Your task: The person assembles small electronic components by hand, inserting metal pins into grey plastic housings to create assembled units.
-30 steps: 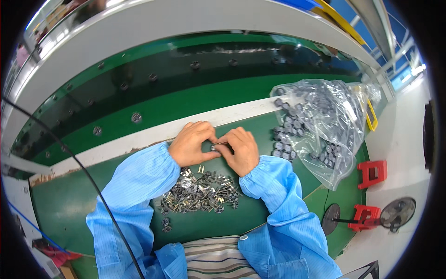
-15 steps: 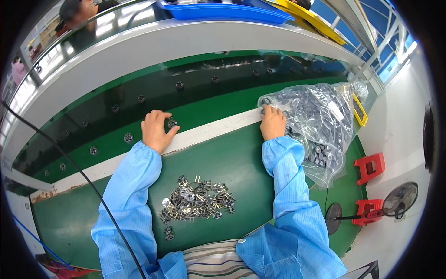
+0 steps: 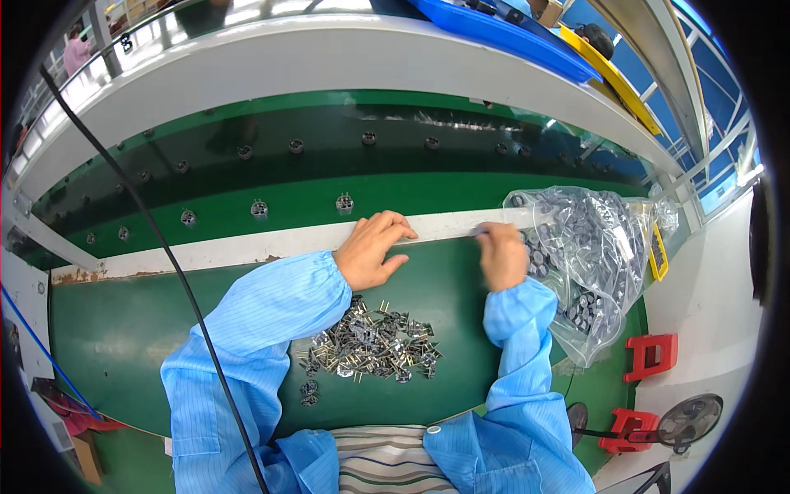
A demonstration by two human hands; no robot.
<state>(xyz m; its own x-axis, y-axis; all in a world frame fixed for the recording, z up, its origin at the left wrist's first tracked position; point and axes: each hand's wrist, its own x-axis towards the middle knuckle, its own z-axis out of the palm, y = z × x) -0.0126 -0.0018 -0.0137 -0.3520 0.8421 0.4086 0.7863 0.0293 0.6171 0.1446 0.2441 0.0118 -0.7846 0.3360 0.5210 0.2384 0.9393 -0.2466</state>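
My left hand [image 3: 374,250] rests over the white rail with its fingers apart and nothing in them. Just beyond it, on the green conveyor belt, stands a small round component with pins [image 3: 344,202]. My right hand [image 3: 504,257], slightly blurred, pinches a small dark part [image 3: 478,232] at its fingertips, beside the clear plastic bag [image 3: 613,235]. Inside that bag are many black round caps [image 3: 583,311]. Between my forearms, a heap of pinned metal components [image 3: 370,344] lies on the green tabletop [image 3: 444,284]. A few loose ones [image 3: 309,393] sit at its near left.
More components [image 3: 260,208] stand spaced along the belt behind the white rail [image 3: 206,253]. Blue tray [image 3: 510,37] and yellow tray [image 3: 613,78] sit on the upper ledge. A black cable [image 3: 164,247] crosses the left side. Red stools [image 3: 650,357] and a fan [image 3: 690,422] are at right.
My left hand has let go of a component, now standing on the belt, and moved right and nearer. My right hand has drawn away from the bag with a small dark part.
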